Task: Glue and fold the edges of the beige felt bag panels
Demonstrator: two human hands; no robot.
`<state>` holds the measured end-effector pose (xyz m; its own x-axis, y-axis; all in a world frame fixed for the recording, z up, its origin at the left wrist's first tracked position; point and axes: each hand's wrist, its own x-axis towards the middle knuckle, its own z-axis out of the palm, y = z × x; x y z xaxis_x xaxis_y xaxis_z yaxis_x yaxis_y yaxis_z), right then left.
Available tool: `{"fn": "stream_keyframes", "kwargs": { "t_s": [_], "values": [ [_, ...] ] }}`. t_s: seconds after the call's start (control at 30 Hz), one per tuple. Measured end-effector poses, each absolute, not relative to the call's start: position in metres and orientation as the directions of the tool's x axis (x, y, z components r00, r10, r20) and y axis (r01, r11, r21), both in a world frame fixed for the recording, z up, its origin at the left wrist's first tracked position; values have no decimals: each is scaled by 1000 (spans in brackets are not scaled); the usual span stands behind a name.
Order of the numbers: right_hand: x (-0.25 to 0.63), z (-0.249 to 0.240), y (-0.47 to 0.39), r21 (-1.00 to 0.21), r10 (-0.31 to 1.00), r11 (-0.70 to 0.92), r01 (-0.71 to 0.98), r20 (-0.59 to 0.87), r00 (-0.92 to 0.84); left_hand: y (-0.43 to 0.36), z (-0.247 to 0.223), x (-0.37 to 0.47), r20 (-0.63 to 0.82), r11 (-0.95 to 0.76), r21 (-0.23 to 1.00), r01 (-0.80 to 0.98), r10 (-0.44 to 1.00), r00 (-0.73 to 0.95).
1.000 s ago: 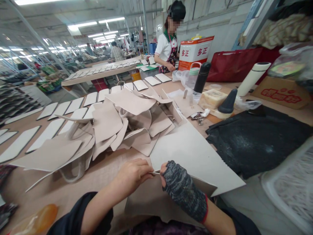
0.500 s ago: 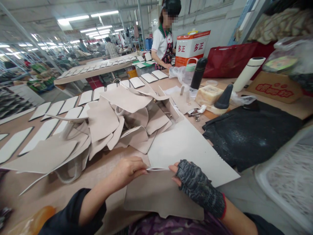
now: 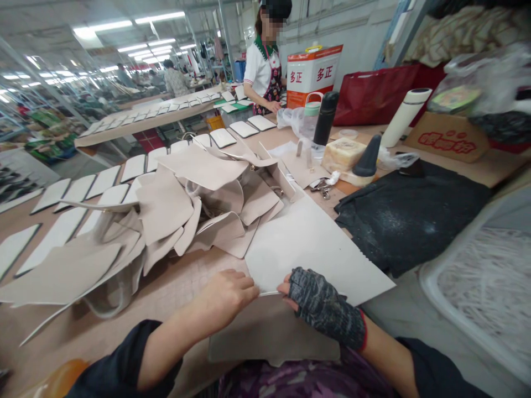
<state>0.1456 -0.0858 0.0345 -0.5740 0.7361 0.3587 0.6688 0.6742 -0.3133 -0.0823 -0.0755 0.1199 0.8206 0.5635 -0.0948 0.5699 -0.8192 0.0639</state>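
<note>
A beige panel (image 3: 274, 331) hangs over the table's near edge, just in front of my body. Bare and with bent fingers, my left hand (image 3: 232, 296) pinches its top edge. My right hand (image 3: 317, 298), in a grey fingerless glove with a red cuff, grips the same edge a little to the right. Both thumbs are largely hidden. Beyond my hands lies a flat white sheet (image 3: 311, 249). To its left is a heap of beige pieces (image 3: 166, 204) with looped straps.
White dark-edged pads (image 3: 103, 181) line the left side. At right are a black cloth (image 3: 410, 210), a yellowish block (image 3: 342, 153), a black bottle (image 3: 326, 119), a white flask (image 3: 406, 116) and a clear bin (image 3: 435, 282). A person (image 3: 265, 66) stands across the table.
My hands have come closer together along the panel's edge, and the gap that showed in that edge has narrowed. The whole view has shifted slightly.
</note>
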Motion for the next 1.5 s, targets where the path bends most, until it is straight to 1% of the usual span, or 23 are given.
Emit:
{"fn": "stream_keyframes", "kwargs": {
  "t_s": [0.1, 0.17, 0.33, 0.43, 0.5, 0.53, 0.6, 0.67, 0.7, 0.73, 0.77, 0.8, 0.83, 0.87, 0.93, 0.97, 1.03, 1.1, 1.2, 1.37, 1.43, 1.5],
  "values": [
    [147, 32, -83, -175, 664, 746, 642, 269, -698, -83, 115, -70, -121, -821, -54, 568, 570, 812],
    [148, 33, -82, -151, 664, 745, 650, 252, -703, -89, 109, -63, -116, -819, -82, 568, 574, 810],
    [151, 36, -86, -240, 686, 726, 644, 305, -660, -95, 96, -61, -61, -841, -39, 540, 541, 839],
    [160, 35, -91, -297, 743, 669, 681, 245, -623, -91, 95, -65, -55, -857, 8, 515, 514, 856],
    [169, 37, -93, -362, 771, 630, 687, 185, -609, -83, 100, -67, -67, -854, 33, 519, 516, 854],
    [173, 39, -92, -417, 776, 614, 670, 166, -608, -77, 104, -67, -70, -851, 36, 524, 521, 851],
    [181, 46, -89, -575, 799, 552, 604, 157, -580, -65, 117, -65, -51, -842, 9, 539, 538, 841],
    [185, 52, -84, -746, 852, 424, 513, 136, -506, -53, 132, -59, 59, -810, -42, 585, 583, 811],
    [185, 54, -82, -814, 886, 339, 472, 107, -452, -50, 137, -56, 151, -775, -57, 629, 616, 773],
    [183, 54, -81, -867, 917, 246, 434, 63, -394, -48, 140, -52, 256, -728, -46, 684, 654, 712],
    [181, 53, -81, -906, 941, 154, 394, 13, -337, -48, 140, -49, 353, -675, 0, 738, 690, 632],
    [179, 50, -82, -932, 958, 80, 353, -26, -287, -50, 137, -45, 411, -625, 82, 776, 731, 545],
    [175, 47, -84, -950, 968, 28, 312, -52, -245, -54, 131, -41, 417, -580, 194, 791, 779, 468],
    [171, 44, -88, -962, 974, 1, 273, -61, -219, -59, 121, -36, 370, -529, 327, 783, 834, 409],
    [162, 39, -95, -975, 976, 28, 220, -21, -215, -69, 100, -26, 170, -359, 590, 723, 931, 324],
    [158, 39, -99, -976, 977, 60, 211, 14, -212, -74, 90, -21, 63, -248, 687, 683, 957, 284],
    [149, 43, -101, -976, 978, 82, 200, 40, -206, -81, 74, -12, -75, -53, 804, 592, 979, 190],
    [144, 51, -97, -984, 986, 34, 174, 5, -165, -85, 67, -5, -117, 43, 864, 502, 986, 117],
    [139, 61, -86, -992, 989, -50, 118, -66, -135, -86, 68, 1, -146, 114, 917, 383, 988, 57],
    [136, 63, -72, -982, 954, -188, 8, -184, -238, -87, 70, 3, -216, 207, 946, 251, 976, 9],
    [135, 63, -70, -976, 941, -213, 38, -216, -260, -86, 69, 4, -259, 252, 947, 201, 966, 10],
    [134, 64, -68, -975, 943, -202, 98, -220, -250, -86, 68, 4, -286, 280, 946, 160, 958, 13]
  ]
}}
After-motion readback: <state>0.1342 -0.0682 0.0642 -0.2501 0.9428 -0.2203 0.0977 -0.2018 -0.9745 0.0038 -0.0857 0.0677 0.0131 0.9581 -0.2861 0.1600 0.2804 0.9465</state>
